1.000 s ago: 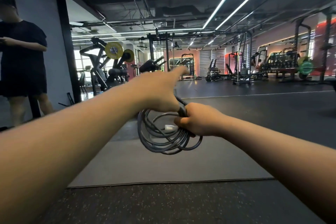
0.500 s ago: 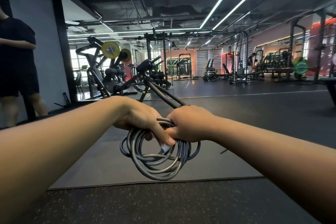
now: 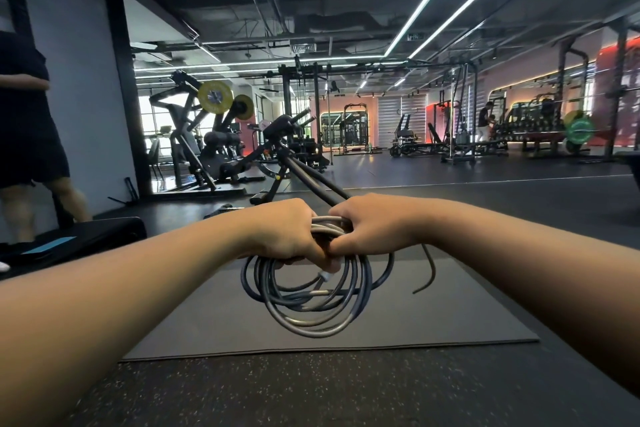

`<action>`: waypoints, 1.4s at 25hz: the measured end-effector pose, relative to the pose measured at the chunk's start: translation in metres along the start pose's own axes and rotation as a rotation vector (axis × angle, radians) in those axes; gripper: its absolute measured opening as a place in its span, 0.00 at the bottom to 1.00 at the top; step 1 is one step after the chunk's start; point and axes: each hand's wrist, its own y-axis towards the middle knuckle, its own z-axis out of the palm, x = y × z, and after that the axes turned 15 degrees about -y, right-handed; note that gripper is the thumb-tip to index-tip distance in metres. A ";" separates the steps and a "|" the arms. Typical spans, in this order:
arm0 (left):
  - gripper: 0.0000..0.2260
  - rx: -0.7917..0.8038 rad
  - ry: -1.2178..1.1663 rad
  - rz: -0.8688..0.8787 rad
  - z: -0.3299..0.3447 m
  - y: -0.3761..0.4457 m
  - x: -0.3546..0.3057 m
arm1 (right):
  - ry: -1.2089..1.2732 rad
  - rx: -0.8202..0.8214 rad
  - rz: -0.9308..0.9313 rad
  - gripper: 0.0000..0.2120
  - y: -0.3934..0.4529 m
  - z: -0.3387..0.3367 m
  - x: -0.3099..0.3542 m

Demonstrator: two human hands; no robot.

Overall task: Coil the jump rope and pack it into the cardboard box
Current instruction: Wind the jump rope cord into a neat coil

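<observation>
The grey jump rope (image 3: pixel 311 305) hangs in several loops in front of me, above a grey floor mat. My left hand (image 3: pixel 287 236) grips the top of the coil from the left. My right hand (image 3: pixel 370 225) grips it from the right, and the two hands touch. Two black handles (image 3: pixel 311 177) stick up and away from between my hands. A loose rope end (image 3: pixel 427 274) dangles to the right of the coil. A small white piece (image 3: pixel 325 277) shows inside the loops. No cardboard box is in view.
The grey mat (image 3: pixel 450 315) lies on dark speckled flooring. A person in black (image 3: pixel 27 135) stands at the far left beside a black padded bench (image 3: pixel 79 239). Weight machines (image 3: pixel 207 149) and racks fill the back of the gym.
My left hand came down from a raised reach and closed on the coil beside my right hand. The handles now stick up between the hands, and a loose end swings at the right.
</observation>
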 end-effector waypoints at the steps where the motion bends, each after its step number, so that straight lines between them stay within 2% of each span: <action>1: 0.18 -0.014 0.057 0.027 0.000 0.000 -0.001 | 0.040 0.011 -0.022 0.10 -0.002 -0.002 -0.003; 4: 0.15 -0.021 0.207 0.069 -0.003 -0.001 0.001 | 0.237 0.018 -0.019 0.19 -0.012 -0.008 -0.009; 6: 0.13 -0.025 0.222 0.070 -0.007 -0.002 0.003 | 0.267 -0.024 -0.007 0.23 -0.014 -0.008 -0.013; 11: 0.13 -0.068 0.276 0.049 -0.011 -0.003 0.011 | 0.158 -0.194 -0.007 0.16 -0.016 -0.005 -0.029; 17: 0.11 -0.048 0.177 0.027 -0.031 -0.015 0.029 | 0.121 -0.314 0.049 0.14 -0.026 -0.005 -0.058; 20: 0.10 -0.144 -0.062 0.019 -0.041 -0.024 0.041 | 0.136 -0.410 0.121 0.18 -0.033 -0.002 -0.076; 23: 0.04 -0.259 -0.484 0.063 -0.039 -0.030 0.044 | 0.335 -0.464 0.215 0.23 -0.037 0.008 -0.081; 24: 0.05 -0.303 -0.611 0.102 -0.034 -0.030 0.045 | 0.400 -0.463 0.241 0.24 -0.036 0.014 -0.078; 26: 0.07 -0.410 -0.800 0.146 -0.023 -0.025 0.044 | 0.660 -0.431 0.267 0.25 -0.031 0.027 -0.066; 28: 0.04 -0.529 -0.937 0.155 -0.009 -0.017 0.040 | 1.000 -0.373 0.229 0.31 -0.023 0.035 -0.047; 30: 0.04 -0.617 -1.106 0.165 0.007 -0.005 0.034 | 1.134 -0.359 0.162 0.39 -0.014 0.044 -0.028; 31: 0.04 -0.642 -1.186 0.176 0.014 0.000 0.030 | 1.156 -0.376 0.122 0.38 -0.008 0.050 -0.016; 33: 0.05 -0.668 -1.277 0.197 0.027 0.006 0.021 | 1.242 -0.421 0.070 0.23 0.001 0.056 0.007; 34: 0.06 -0.675 -1.289 0.193 0.031 0.009 0.019 | 1.304 -0.450 0.092 0.17 0.006 0.057 0.015; 35: 0.06 -0.670 -1.293 0.184 0.033 0.010 0.017 | 1.354 -0.489 0.144 0.16 0.008 0.058 0.019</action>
